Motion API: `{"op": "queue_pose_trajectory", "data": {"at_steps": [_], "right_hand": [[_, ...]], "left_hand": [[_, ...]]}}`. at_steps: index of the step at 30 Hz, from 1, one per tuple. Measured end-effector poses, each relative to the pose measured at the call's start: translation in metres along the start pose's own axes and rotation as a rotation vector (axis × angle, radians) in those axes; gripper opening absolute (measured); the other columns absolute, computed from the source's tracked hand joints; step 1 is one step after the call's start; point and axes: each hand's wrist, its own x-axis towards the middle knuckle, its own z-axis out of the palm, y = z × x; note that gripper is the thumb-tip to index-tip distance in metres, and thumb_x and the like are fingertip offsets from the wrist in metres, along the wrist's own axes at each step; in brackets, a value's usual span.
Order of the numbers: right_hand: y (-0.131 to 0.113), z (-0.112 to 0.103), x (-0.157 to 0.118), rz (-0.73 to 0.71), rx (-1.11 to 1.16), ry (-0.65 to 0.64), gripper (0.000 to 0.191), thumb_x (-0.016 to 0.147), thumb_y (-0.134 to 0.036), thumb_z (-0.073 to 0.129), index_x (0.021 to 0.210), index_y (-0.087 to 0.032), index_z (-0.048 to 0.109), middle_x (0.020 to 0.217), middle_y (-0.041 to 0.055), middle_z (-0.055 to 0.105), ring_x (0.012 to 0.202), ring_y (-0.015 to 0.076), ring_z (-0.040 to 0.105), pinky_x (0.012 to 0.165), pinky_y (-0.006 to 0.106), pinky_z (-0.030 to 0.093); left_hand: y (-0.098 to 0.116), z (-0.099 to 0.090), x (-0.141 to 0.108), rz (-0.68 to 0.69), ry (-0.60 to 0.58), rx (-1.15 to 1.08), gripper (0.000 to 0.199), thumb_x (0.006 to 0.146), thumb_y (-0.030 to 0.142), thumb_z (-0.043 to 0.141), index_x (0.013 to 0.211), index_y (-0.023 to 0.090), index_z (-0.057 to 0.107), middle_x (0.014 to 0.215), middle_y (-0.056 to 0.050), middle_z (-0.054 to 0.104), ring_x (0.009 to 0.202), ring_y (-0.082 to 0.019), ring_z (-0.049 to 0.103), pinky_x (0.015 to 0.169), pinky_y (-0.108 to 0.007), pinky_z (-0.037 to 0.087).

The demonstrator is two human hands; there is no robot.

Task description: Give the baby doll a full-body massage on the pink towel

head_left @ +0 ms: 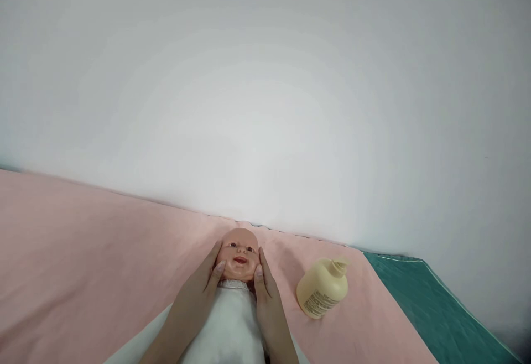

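Observation:
A bald baby doll (pixel 239 257) lies face up at the lower middle, dressed in white clothing (pixel 226 325) with a frilled collar. My left hand (pixel 207 278) cups the left side of its head, the thumb pressed on the cheek and the fingers along the side. On the opposite side, my right hand (pixel 266 284) holds the head the same way, its thumb by the jaw. The ends of some fingers are hidden behind the head. A pale yellow pump bottle (pixel 322 288) with a printed label stands to the right of my right hand, not touching it.
Beneath the doll and bottle is a pink sheet (pixel 103 253) with soft creases. At the right, a teal cover (pixel 435 303) shows past the sheet's edge. A plain pale wall (pixel 265 104) rises directly behind.

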Motion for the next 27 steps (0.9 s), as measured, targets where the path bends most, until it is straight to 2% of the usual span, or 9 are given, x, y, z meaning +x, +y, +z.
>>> {"op": "queue_pose_trajectory", "data": {"at_steps": [6,10,16,22,25,27], "right_hand": [[0.002,0.001,0.003,-0.003,0.027,0.019,0.076,0.088,-0.069,0.038,0.148,-0.023,0.031,0.153,0.0007,0.029,0.142,0.021,0.024,0.116,0.038,0.021],[0.0,0.001,0.003,-0.005,0.032,0.018,0.078,0.088,-0.069,0.038,0.148,-0.02,0.031,0.153,0.0017,0.03,0.141,0.0206,0.025,0.116,0.037,0.022],[-0.008,0.001,0.0,-0.04,0.021,0.023,0.076,0.088,-0.068,0.04,0.146,-0.019,0.035,0.152,0.0039,0.033,0.141,0.0217,0.026,0.116,0.036,0.022],[-0.005,0.003,-0.003,-0.092,-0.031,0.032,0.072,0.092,-0.061,0.037,0.145,-0.013,0.036,0.15,0.0088,0.035,0.139,0.023,0.031,0.115,0.039,0.024],[-0.013,-0.004,-0.006,-0.159,-0.133,0.143,0.065,0.091,-0.055,0.042,0.139,-0.011,0.046,0.147,0.0118,0.04,0.137,0.0271,0.033,0.113,0.045,0.027],[-0.026,-0.017,-0.012,-0.235,-0.154,0.28,0.058,0.09,-0.052,0.045,0.131,-0.013,0.055,0.138,0.0146,0.051,0.125,0.0297,0.048,0.103,0.045,0.04]], "left_hand": [[-0.002,0.001,0.003,-0.031,0.031,-0.075,0.059,0.094,0.05,0.028,0.145,0.022,0.037,0.149,-0.003,0.039,0.136,-0.025,0.037,0.11,-0.043,0.033],[-0.004,0.002,0.003,-0.048,0.029,-0.067,0.058,0.094,0.049,0.028,0.145,0.024,0.037,0.149,-0.001,0.039,0.136,-0.024,0.037,0.111,-0.042,0.033],[-0.005,0.0,0.003,0.047,0.07,-0.041,0.057,0.094,0.051,0.031,0.142,0.023,0.043,0.145,-0.004,0.046,0.132,-0.025,0.044,0.106,-0.04,0.039],[-0.017,0.002,0.01,0.122,0.116,-0.019,0.056,0.092,0.05,0.035,0.139,0.021,0.047,0.14,-0.007,0.052,0.127,-0.029,0.05,0.102,-0.042,0.044],[-0.019,0.001,0.011,0.213,0.217,-0.07,0.058,0.089,0.049,0.042,0.141,0.025,0.043,0.139,-0.006,0.054,0.122,-0.027,0.055,0.093,-0.037,0.05],[-0.014,-0.004,0.009,0.216,0.274,-0.095,0.06,0.088,0.049,0.044,0.144,0.027,0.037,0.139,-0.006,0.052,0.117,-0.027,0.058,0.087,-0.036,0.053]]}}
